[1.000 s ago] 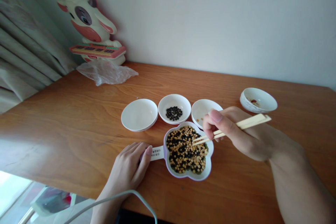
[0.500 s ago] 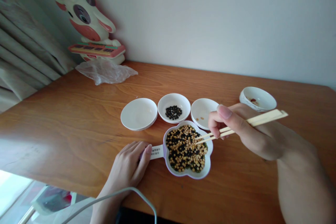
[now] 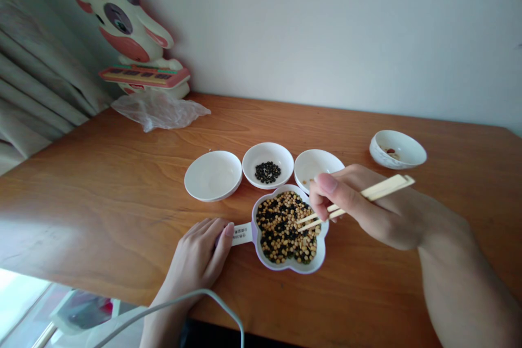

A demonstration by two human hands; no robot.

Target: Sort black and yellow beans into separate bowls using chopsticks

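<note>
A flower-shaped white bowl (image 3: 316, 261) with a short handle holds mixed yellow and black beans. My left hand (image 3: 196, 261) rests flat on the table with its fingers on that handle. My right hand (image 3: 367, 209) grips a pair of wooden chopsticks (image 3: 383, 189); their tips dip into the beans near the bowl's right side. Behind the bowl stand three small white dishes: an empty one (image 3: 212, 175) on the left, a middle one (image 3: 281, 156) with black beans, and a right one (image 3: 316, 163) partly hidden by my right hand.
A fourth white dish (image 3: 402, 144) with a few red bits sits far right. A cow-shaped toy keyboard (image 3: 130, 46) and a crumpled plastic bag (image 3: 159, 111) stand at the back left by a curtain. A pale cable (image 3: 196, 302) crosses my left wrist at the wooden table's (image 3: 122, 185) front edge.
My right hand drew back to the right with the chopsticks, then came left again, bringing the tips back down into the beans. My left hand stayed on the handle.
</note>
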